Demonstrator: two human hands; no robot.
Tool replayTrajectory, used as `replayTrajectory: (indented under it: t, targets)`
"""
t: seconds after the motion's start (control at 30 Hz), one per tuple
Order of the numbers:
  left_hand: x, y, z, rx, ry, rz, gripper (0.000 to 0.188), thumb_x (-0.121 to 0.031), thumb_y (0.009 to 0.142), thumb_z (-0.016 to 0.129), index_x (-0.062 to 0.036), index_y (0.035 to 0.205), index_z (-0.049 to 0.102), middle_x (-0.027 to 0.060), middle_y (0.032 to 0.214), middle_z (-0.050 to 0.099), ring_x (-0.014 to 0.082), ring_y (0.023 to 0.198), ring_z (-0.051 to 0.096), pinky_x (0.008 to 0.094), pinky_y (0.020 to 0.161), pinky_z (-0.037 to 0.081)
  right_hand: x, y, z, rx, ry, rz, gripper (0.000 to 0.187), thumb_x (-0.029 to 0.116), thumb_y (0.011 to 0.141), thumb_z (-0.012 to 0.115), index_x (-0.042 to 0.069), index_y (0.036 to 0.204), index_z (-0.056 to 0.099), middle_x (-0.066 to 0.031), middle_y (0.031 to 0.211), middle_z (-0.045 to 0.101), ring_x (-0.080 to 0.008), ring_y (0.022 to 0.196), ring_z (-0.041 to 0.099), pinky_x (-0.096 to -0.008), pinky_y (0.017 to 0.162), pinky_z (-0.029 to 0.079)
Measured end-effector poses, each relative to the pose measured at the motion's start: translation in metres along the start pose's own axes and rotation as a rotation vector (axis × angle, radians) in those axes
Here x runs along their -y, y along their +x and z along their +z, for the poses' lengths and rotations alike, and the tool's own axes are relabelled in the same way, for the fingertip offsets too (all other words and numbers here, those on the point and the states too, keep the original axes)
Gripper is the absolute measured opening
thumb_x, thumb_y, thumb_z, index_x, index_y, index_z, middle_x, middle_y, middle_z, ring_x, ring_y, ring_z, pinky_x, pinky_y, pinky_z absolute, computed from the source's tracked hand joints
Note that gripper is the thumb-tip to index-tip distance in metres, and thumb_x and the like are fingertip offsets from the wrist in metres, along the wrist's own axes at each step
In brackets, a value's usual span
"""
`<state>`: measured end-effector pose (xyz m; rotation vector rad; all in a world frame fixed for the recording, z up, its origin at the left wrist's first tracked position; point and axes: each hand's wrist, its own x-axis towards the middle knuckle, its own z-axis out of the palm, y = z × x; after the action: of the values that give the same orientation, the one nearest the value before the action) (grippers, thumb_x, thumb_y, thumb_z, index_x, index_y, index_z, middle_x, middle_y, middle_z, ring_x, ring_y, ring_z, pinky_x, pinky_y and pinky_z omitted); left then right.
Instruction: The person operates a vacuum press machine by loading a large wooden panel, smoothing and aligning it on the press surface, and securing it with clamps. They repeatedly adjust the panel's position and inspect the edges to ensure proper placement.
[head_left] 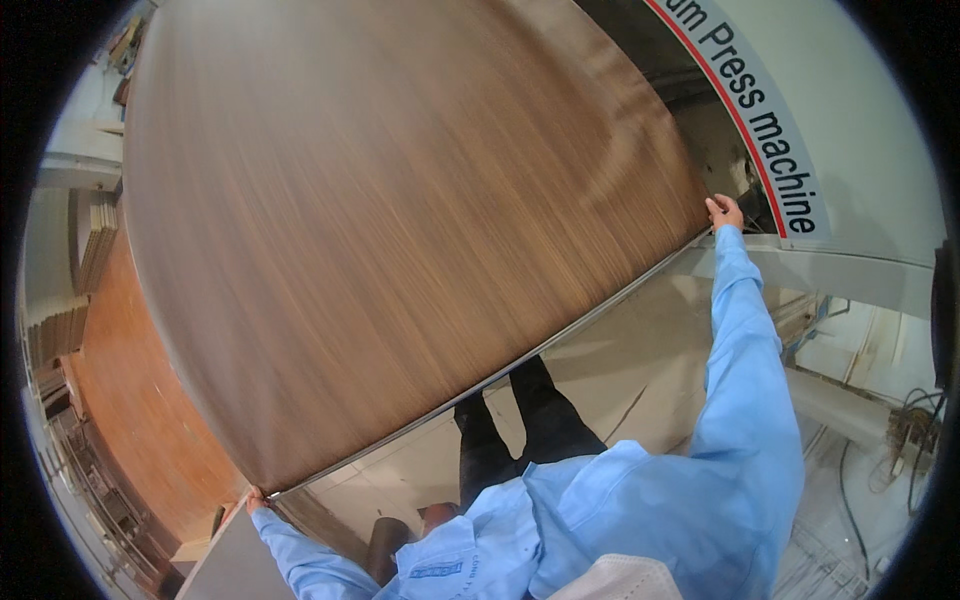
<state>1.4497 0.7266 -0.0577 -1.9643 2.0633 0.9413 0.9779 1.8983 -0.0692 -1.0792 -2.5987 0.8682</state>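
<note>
A wide brown wood-grain sheet [420,230] stretches away in front of me over a large bed, with ripples along its right side. Its near edge lies along a thin metal rail [540,355]. At the near left corner my left hand [257,498] pinches the sheet, small and partly hidden by the corner. My right arm is stretched out to the near right corner, where my right hand [725,212] has its fingers closed at the sheet's edge. What lies under the sheet is hidden.
A pale green machine housing [870,130] with a red-striped label rises on the right, beside a dark gap. To the left are an orange-brown board [140,390] and stacked panels [95,235]. Brown rolls [388,545] stand near my legs. Dark cables [915,430] hang at the right.
</note>
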Motion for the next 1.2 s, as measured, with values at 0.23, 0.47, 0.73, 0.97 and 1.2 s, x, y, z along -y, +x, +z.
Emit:
replayTrajectory:
  t: [0.23, 0.47, 0.73, 0.97, 1.2]
  targets:
    - [0.008, 0.002, -0.002, -0.023, -0.246, 0.120, 0.032, -0.039, 0.089, 0.074, -0.0082, 0.085, 0.068, 0.0020, 0.071, 0.061, 0.0136, 0.060, 0.050, 0.0320, 0.051, 0.038, 0.002, 0.020, -0.009, 0.127, -0.100, -0.045, 0.025, 0.021, 0.082, 0.079, 0.006, 0.101, 0.072, -0.0069, 0.086, 0.072, -0.0173, 0.070, 0.066, -0.0319, 0.060, 0.053]
    - [-0.008, -0.023, 0.005, -0.105, -0.162, 0.455, 0.038, -0.041, 0.090, 0.071, -0.0030, 0.094, 0.072, 0.0054, 0.088, 0.069, 0.0173, 0.084, 0.061, 0.0327, 0.076, 0.050, -0.024, 0.038, -0.011, 0.065, -0.320, -0.267, 0.025, 0.024, 0.082, 0.077, 0.005, 0.097, 0.073, -0.0105, 0.091, 0.073, -0.0212, 0.086, 0.068, -0.0356, 0.080, 0.053]
    - [0.025, 0.004, 0.006, -0.139, -0.299, 0.233, 0.028, -0.029, 0.087, 0.077, -0.0012, 0.093, 0.073, 0.0040, 0.089, 0.071, 0.0142, 0.082, 0.062, 0.0312, 0.077, 0.051, -0.063, 0.079, -0.015, 0.276, 0.019, 0.066, 0.019, 0.026, 0.092, 0.070, 0.008, 0.095, 0.069, 0.0018, 0.061, 0.053, -0.0096, 0.046, 0.043, -0.0285, 0.042, 0.032]
    - [0.027, -0.009, 0.014, -0.372, -0.036, 0.108, 0.026, -0.024, 0.083, 0.079, -0.0001, 0.081, 0.071, 0.0060, 0.074, 0.070, 0.0162, 0.070, 0.062, 0.0328, 0.072, 0.053, -0.074, 0.094, -0.015, 0.353, -0.053, -0.019, 0.016, 0.023, 0.094, 0.067, 0.008, 0.100, 0.067, 0.0000, 0.074, 0.060, -0.0127, 0.058, 0.053, -0.0308, 0.051, 0.042]
    - [-0.054, -0.091, 0.061, -0.752, 0.490, 0.662, 0.055, -0.026, 0.083, 0.075, -0.0058, 0.131, 0.056, 0.0179, 0.136, 0.054, 0.0347, 0.127, 0.049, 0.0456, 0.108, 0.037, 0.052, 0.001, 0.001, -0.059, -0.422, -0.748, 0.034, 0.021, 0.087, 0.070, 0.006, 0.118, 0.064, -0.0167, 0.115, 0.066, -0.0344, 0.110, 0.061, -0.0431, 0.096, 0.046]
